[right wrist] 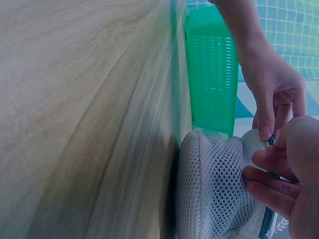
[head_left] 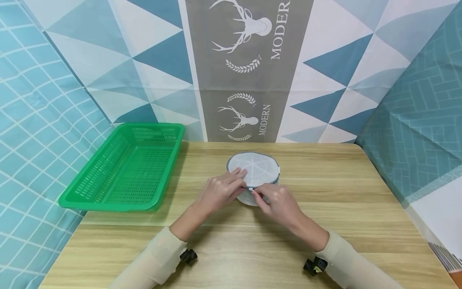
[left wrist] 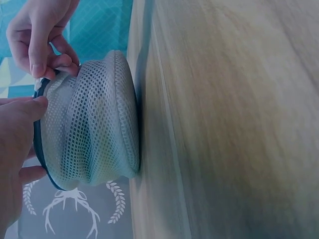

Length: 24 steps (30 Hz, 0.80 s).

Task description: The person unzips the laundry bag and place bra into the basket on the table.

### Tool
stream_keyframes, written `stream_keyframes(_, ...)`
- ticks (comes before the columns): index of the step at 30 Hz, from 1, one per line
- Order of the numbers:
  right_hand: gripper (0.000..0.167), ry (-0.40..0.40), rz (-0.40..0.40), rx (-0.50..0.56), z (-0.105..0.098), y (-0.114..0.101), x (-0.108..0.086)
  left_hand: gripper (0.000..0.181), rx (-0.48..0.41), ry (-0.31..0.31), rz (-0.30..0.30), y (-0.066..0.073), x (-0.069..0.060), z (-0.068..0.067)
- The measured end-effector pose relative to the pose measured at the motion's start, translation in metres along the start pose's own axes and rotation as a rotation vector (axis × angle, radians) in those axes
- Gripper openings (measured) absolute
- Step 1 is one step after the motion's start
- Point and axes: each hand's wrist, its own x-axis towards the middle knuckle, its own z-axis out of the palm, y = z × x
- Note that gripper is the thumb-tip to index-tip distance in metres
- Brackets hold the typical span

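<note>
A round white mesh laundry bag (head_left: 258,168) with a dark zipped rim stands upright on the table, its mesh side (left wrist: 94,119) slightly creased. At the near left of its rim, my left hand (head_left: 221,188) pinches the edge between thumb and fingers, some fingers lying over the lid. Close beside it, my right hand (head_left: 279,202) pinches the small white zipper pull (head_left: 250,189) at the front of the rim. In the right wrist view the left hand (right wrist: 274,84) grips the rim just past the right fingers, which partly hide the zip.
A green plastic basket (head_left: 164,192) with slotted sides stands on the left of the wooden table (head_left: 231,249). Patterned sheets (head_left: 249,80) hang behind the table and along both sides.
</note>
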Motion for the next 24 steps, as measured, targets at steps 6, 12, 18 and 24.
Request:
stream_keyframes(6,0.006,0.009,0.007,0.001,-0.0005,0.0026,-0.0024,0.017,-0.03,-0.013,-0.012,-0.0014,0.0002,-0.0014)
stream_keyframes(12,0.007,0.025,0.006,-0.006,-0.0015,0.0051,-0.0038,0.016,-0.035,0.002,-0.017,-0.0039,0.0003,-0.0019)
stream_keyframes(18,0.005,0.019,0.006,-0.01,-0.0015,0.0037,-0.0031,0.016,0.007,0.048,0.005,-0.0041,0.0014,-0.0017)
stream_keyframes(24,0.005,0.014,0.004,-0.015,-0.0021,0.0003,-0.0002,0.018,0.023,0.055,0.012,-0.0024,0.0036,-0.0023)
